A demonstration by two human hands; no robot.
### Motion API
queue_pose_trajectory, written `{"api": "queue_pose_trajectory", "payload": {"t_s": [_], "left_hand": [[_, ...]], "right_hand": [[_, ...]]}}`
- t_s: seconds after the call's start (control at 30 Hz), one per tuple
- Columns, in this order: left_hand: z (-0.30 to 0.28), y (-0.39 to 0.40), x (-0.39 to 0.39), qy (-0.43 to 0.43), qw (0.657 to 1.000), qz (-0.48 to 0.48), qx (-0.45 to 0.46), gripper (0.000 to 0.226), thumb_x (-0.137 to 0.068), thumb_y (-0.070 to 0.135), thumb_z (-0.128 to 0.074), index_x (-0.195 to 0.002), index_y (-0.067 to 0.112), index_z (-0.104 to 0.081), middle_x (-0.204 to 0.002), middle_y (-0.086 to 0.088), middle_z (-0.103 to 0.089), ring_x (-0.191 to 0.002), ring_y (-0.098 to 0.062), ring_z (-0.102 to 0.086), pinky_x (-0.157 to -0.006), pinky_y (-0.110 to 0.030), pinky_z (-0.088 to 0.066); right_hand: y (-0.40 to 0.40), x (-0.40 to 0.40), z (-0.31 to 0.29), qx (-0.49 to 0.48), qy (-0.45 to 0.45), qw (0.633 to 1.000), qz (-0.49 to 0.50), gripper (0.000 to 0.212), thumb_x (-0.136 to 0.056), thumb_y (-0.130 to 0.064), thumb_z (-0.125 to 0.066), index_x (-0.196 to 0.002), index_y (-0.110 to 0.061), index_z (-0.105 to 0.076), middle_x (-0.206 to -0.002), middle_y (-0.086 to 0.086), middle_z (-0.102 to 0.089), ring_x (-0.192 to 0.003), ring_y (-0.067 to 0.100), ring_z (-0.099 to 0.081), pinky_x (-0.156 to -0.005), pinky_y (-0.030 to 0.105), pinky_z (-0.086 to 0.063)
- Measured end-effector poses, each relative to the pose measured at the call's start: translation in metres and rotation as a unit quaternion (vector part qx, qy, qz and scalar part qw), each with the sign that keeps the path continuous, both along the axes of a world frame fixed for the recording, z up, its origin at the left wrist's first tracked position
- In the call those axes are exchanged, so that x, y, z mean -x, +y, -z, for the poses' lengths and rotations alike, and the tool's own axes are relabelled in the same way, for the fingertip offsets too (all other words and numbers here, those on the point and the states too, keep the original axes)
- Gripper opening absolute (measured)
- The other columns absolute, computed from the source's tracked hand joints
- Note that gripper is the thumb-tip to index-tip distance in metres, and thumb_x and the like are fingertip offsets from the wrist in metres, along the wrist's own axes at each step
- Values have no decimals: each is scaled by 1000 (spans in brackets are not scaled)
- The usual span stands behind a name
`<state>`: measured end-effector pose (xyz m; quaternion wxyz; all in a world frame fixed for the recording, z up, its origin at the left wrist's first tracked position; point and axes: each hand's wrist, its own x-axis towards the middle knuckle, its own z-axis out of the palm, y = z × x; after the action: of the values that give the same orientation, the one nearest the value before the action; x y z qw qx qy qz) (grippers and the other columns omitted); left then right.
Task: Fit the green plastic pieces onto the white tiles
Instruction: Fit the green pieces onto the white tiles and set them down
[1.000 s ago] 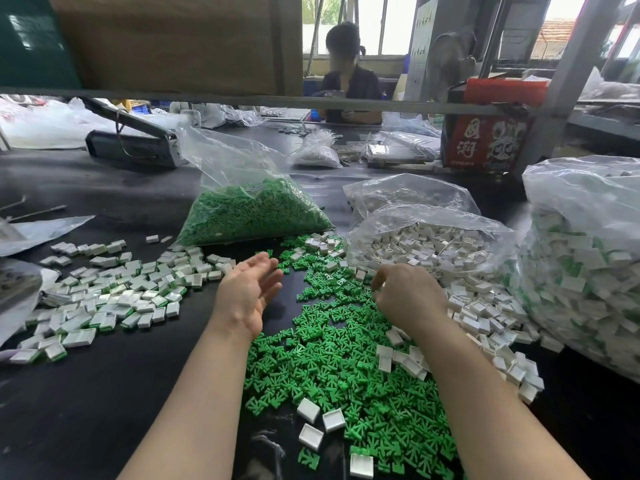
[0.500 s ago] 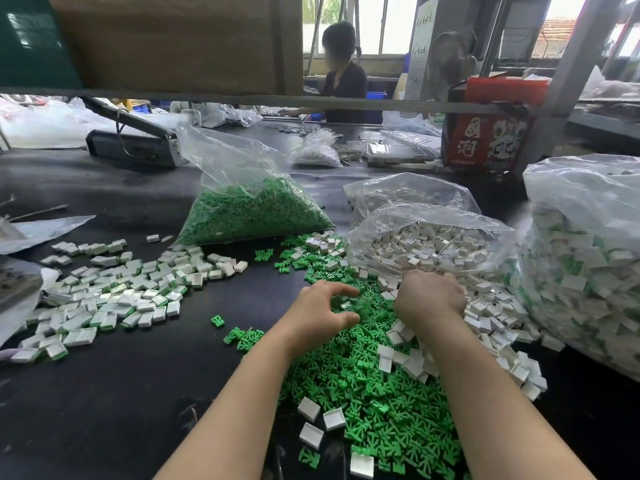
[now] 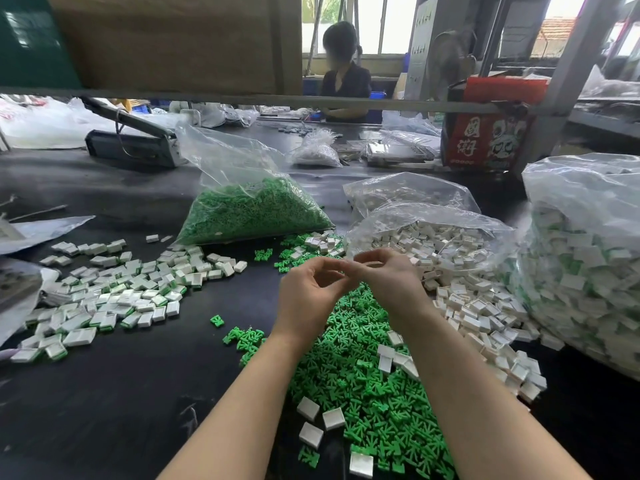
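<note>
Green plastic pieces [image 3: 360, 375], loose heap, centre of the black tabletop [image 3: 121, 393], directly under my two raised hands. Left hand [image 3: 308, 292]: fingers curled, thumb and forefinger tips brought together against the right hand's; whether that grip holds a piece I cannot tell, the contact point is too blurred. Right hand [image 3: 388, 278]: fingers likewise curled inward and meeting the left at the fingertips; contents not visible.

White tiles [image 3: 478, 306]: spill from an open clear bag [image 3: 433, 216] just right of the heap, a few lying on the green.

Finished tiles with green edges [image 3: 114, 292]: scattered patch to the left, well apart from the heap.

Bag of green pieces [image 3: 249, 209]: behind, upright, open-topped.

Large bag of fitted tiles [image 3: 585, 258]: far right edge.

Open room: bare dark tabletop at near left, between the patch and my forearms.
</note>
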<state>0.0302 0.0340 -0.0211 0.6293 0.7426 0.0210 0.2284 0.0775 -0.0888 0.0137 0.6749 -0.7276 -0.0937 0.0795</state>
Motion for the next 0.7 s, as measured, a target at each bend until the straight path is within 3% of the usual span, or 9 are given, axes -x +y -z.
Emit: {"api": "queue_pose_trajectory", "payload": {"t_s": [0.1,0.17,0.23,0.3,0.37,0.53,0.7], "left_hand": [[0,5,0,-18,999,-33,6,12,-78,12,-81,-85,19,-74,-76,3,-75,-72,-12,-72,-64,-19,-55],[0,7,0,-22,998,-48,16,11,-80,11,-79,-88,17,-75,-78,3,-75,-73,-12,-71,-64,-19,-55],[-1,8,0,-33,997,-47,54,12,-81,8,-77,-89,16,-75,-79,2,-75,-74,-9,-70,-65,-17,-53],[-3,8,0,-44,995,-33,84,13,-81,5,-76,-90,15,-74,-81,1,-76,-76,-9,-69,-70,-17,-53],[-4,9,1,-56,991,-19,117,15,-80,1,-75,-90,13,-74,-83,-1,-76,-80,-10,-70,-74,-18,-53],[-6,12,1,-75,984,-9,161,19,-78,-3,-74,-89,13,-73,-82,1,-76,-80,-8,-70,-73,-16,-53],[-6,13,1,-78,980,-2,182,19,-79,-1,-73,-95,9,-71,-83,2,-75,-79,-7,-70,-72,-16,-53]], "right_hand": [[-1,-3,-1,-18,7,1000,-17,24,-81,-22,-78,-97,-10,-66,-83,1,-69,-63,0,-61,-47,7,-42],[-7,-7,2,20,-4,999,-37,17,-89,-25,-69,-98,-12,-65,-82,1,-71,-56,0,-58,-48,12,-43],[-13,-11,7,179,-65,981,-48,15,-93,-24,-64,-104,-13,-67,-89,3,-71,-61,9,-59,-57,22,-53],[-19,-14,12,366,-126,919,-81,17,-89,-25,-70,-106,-22,-69,-99,-3,-69,-74,16,-66,-74,36,-60],[-20,-15,14,463,-151,867,-107,23,-84,-28,-75,-106,-31,-69,-101,-9,-66,-81,12,-66,-81,37,-59],[-15,-17,18,497,-215,837,-76,6,-85,-27,-73,-90,-26,-70,-95,-8,-69,-87,13,-64,-83,38,-57],[-13,-20,24,514,-228,823,-77,15,-89,-31,-68,-90,-17,-66,-88,-1,-68,-85,17,-63,-83,39,-56]]}}
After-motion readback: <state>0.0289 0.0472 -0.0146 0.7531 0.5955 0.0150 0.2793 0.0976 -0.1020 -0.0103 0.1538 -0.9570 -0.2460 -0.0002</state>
